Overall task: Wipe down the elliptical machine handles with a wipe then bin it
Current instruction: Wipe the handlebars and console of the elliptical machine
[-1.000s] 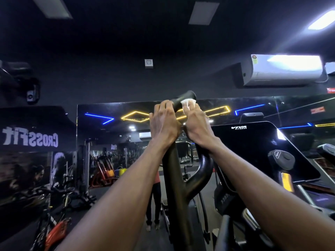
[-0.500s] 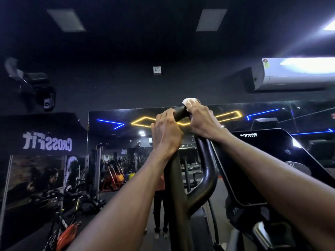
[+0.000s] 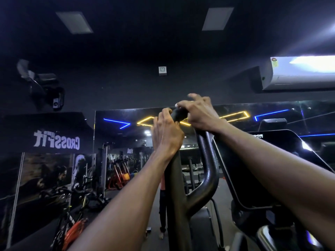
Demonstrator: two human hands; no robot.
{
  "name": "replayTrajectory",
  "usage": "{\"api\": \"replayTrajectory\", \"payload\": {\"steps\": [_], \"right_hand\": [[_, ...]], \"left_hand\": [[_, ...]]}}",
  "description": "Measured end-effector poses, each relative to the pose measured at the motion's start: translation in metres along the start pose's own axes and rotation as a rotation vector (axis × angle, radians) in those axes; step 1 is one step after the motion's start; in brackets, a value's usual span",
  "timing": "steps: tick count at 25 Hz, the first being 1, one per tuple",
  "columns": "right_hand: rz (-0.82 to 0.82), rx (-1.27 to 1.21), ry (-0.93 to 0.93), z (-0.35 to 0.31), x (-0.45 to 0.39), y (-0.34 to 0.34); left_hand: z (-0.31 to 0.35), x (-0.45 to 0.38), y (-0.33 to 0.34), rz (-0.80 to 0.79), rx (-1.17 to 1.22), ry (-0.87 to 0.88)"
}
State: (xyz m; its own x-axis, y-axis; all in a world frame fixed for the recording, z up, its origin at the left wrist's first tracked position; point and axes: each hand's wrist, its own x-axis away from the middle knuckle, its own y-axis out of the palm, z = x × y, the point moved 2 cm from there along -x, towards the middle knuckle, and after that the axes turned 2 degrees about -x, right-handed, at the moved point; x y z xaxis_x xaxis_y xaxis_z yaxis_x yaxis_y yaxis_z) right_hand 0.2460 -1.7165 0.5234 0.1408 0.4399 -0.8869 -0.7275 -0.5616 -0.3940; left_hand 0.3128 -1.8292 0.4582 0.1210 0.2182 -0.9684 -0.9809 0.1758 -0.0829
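Hands at the top of the black, curved elliptical handle [image 3: 208,171].
Your left hand [image 3: 167,134] grips it; your right hand [image 3: 198,112] presses a barely visible white wipe [image 3: 176,105] over its tip.

One view only, head cam, wide-angle w/ curved edges. Looks fwd and tilted up, so ceiling fills the top half. Both forearms run in from the bottom edge to the left hand [image 3: 167,134] and right hand [image 3: 199,113], at arm's length, mid-frame on the handle [image 3: 178,115]. Handle post rises from bottom centre, close to lens. Console [image 3: 262,169] just right, very near. Mirror [image 3: 117,142] on the facing wall, far off. AC unit [image 3: 299,73] high right. No 2nd view, so no overlap.
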Motion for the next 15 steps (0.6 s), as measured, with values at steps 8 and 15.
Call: {"api": "replayTrajectory", "payload": {"steps": [8, 15], "right_hand": [[0.229, -0.167, 0.275, 0.010, 0.029, 0.000], [0.257, -0.290, 0.469, 0.006, 0.015, -0.012]], "left_hand": [[-0.001, 0.000, 0.001, 0.001, 0.024, 0.004], [0.000, 0.002, 0.000, -0.005, 0.053, -0.014]]}}
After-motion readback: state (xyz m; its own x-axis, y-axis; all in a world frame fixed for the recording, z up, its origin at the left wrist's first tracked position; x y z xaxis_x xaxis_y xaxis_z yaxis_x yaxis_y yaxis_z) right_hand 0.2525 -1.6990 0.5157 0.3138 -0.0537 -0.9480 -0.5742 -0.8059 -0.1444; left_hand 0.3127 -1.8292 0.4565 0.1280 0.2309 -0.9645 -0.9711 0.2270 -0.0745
